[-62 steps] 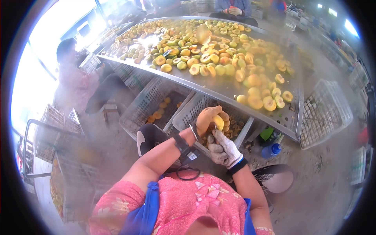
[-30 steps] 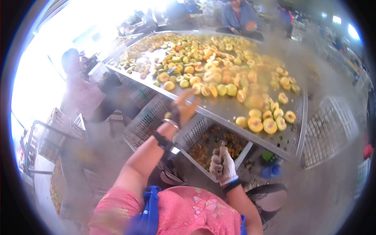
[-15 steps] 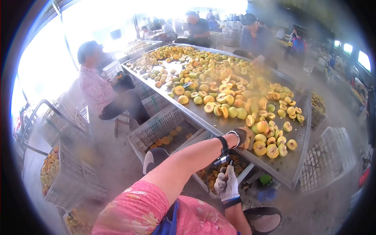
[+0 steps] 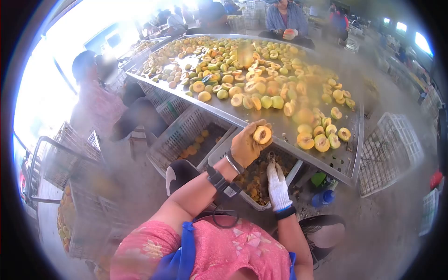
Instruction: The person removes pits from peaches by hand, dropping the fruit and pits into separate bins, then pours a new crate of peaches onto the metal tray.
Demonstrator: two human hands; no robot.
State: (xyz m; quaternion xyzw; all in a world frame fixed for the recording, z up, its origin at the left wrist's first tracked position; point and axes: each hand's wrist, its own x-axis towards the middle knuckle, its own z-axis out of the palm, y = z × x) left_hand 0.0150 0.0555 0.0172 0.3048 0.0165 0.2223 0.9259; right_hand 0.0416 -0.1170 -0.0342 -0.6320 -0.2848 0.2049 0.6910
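Observation:
My left hand [image 4: 244, 146], in a tan-orange glove, is closed round a peach half [image 4: 262, 135], cut face turned up with the brown pit showing in its centre. It is just off the near edge of the metal table [image 4: 317, 164]. Below and to the right, my right hand [image 4: 277, 181] in a white glove grips a small thin tool [image 4: 271, 157], whose tip points up; its exact kind is hard to make out. Under both hands stands a crate [image 4: 258, 205] of dark orange scraps. Many cut and whole peaches [image 4: 322, 143] lie on the table.
Plastic crates stand left of the table [image 4: 161, 156] and at its right end [image 4: 389, 158]. A blue bottle [image 4: 323, 198] is on the floor by my right knee. A person in pink [image 4: 100, 105] sits at left; another person in blue [image 4: 285, 21] sits across the table.
My left hand has drawn back from the peaches on the table and now holds a half in front of me. My right hand has risen slightly with its tool, and the view has shifted.

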